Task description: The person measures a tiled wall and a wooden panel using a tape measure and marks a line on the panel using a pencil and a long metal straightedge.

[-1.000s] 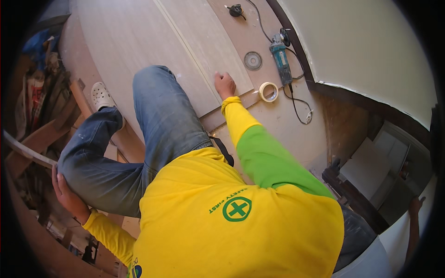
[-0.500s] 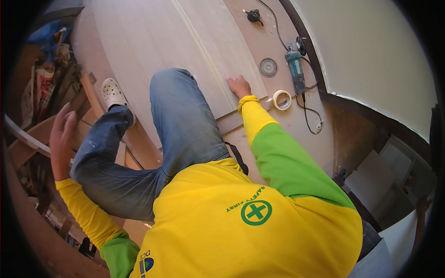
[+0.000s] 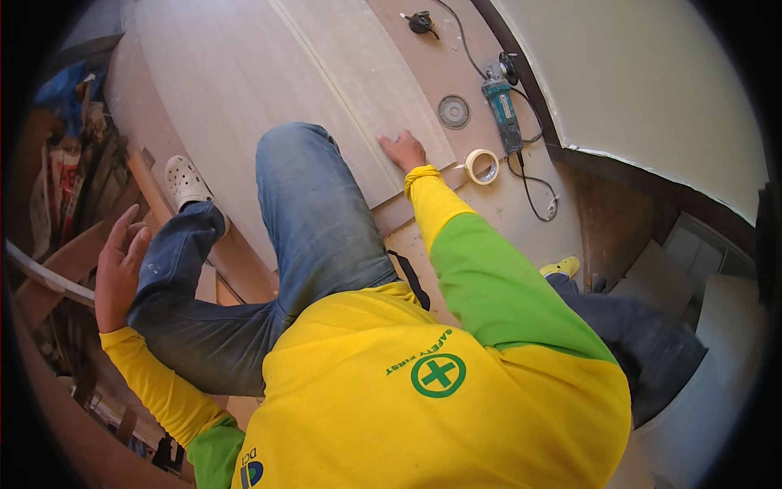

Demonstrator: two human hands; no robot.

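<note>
My right hand (image 3: 404, 151) rests on a large pale wooden panel (image 3: 244, 90), close to its near right corner. At least one finger is stretched out toward the long light groove (image 3: 326, 77) that runs along the panel; nothing shows in this hand. Raised at the far left, beside my bent left knee, my left hand (image 3: 120, 265) is open, its fingers apart and holding nothing. A roll of cream masking tape (image 3: 472, 169) lies just right of my right hand. Beyond it is a round grey disc (image 3: 454, 112) with a centre hole.
A teal angle grinder (image 3: 501, 110) with a dark cord lies along the right side, near a black part (image 3: 421, 23). A big pale board (image 3: 652, 90) stands at the right. Another person's leg (image 3: 635, 334) with a yellow shoe (image 3: 560, 267) is behind my right arm. Scrap wood (image 3: 69, 236) is piled left.
My left hand has turned and lowered a little, its fingers spreading. My right hand stays on the panel. At the right, another person's leg and yellow shoe have come into view.
</note>
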